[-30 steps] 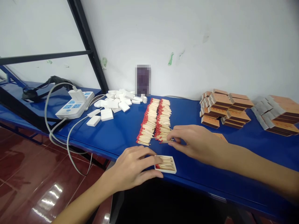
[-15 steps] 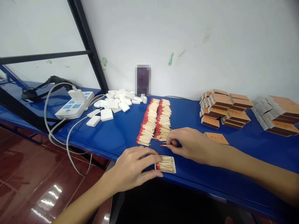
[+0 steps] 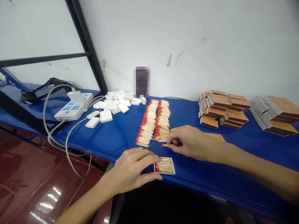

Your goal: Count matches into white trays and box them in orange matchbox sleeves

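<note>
My left hand (image 3: 136, 169) curves around the left end of a white matchbox tray (image 3: 173, 167) at the table's front edge. Its thumb lies by the near side and a fingertip reaches over the matches. Red-tipped matchsticks (image 3: 166, 165) lie side by side in this tray. My right hand (image 3: 184, 141) is closed in a pinch on a few matchsticks (image 3: 164, 145), whose red heads stick out to the left. Just beyond are two long rows of matches, a left row (image 3: 147, 123) and a right row (image 3: 163, 121), heads to the left.
White trays (image 3: 116, 102) lie heaped at the back left, near a power strip (image 3: 74, 107) with cables. Orange matchbox sleeves (image 3: 221, 109) stand stacked at the right; more stacked boxes (image 3: 277, 115) are farther right. One flat matchbox sleeve (image 3: 216, 137) lies behind my right forearm.
The view has shifted slightly. My right hand pinches the matchsticks more closely together, just in front of the right row. My left hand stays at the tray.
</note>
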The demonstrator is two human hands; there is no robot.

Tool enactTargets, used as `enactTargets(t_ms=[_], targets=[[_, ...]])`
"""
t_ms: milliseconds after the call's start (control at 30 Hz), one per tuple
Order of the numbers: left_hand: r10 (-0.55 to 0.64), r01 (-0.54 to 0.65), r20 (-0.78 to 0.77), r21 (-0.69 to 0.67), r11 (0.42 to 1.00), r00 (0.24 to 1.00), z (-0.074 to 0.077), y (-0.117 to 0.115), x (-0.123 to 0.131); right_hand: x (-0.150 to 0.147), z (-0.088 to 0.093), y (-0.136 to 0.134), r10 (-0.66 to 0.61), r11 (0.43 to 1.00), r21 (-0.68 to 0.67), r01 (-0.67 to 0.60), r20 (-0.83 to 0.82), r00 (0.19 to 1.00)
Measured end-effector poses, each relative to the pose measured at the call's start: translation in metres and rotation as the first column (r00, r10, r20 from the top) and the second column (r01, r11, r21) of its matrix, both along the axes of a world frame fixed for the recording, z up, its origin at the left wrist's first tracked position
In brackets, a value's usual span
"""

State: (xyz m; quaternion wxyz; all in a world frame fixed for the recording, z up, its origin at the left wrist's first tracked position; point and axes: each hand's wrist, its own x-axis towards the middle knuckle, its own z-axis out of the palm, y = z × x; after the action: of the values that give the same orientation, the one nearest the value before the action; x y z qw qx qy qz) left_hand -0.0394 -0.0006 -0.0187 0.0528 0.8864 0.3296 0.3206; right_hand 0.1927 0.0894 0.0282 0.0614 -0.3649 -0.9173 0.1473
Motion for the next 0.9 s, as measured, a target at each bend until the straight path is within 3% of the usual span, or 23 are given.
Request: enactTargets(t_ms=[133,433,900], targets=[[0.002,-0.002,-0.006,-0.008,1.0,1.0,0.0003,0.0003,0.0,-0.0044,-0.0001,-0.0052,0.014,1.0,-0.022,-0.015,-0.02,1.0],[-0.003,0.003,-0.001,-0.017,1.0,1.0,0.001,0.0003,0.0,-0.0037,-0.0031,0.0008,0.037,0.994,0.1,-0.034,-0.024,0.999],[-0.004,0.004,0.004,-0.012,1.0,1.0,0.0008,0.0008,0.0001,-0.0059,0.0015,-0.0013,-0.037,0.999,0.005,0.037,0.023,0.999]])
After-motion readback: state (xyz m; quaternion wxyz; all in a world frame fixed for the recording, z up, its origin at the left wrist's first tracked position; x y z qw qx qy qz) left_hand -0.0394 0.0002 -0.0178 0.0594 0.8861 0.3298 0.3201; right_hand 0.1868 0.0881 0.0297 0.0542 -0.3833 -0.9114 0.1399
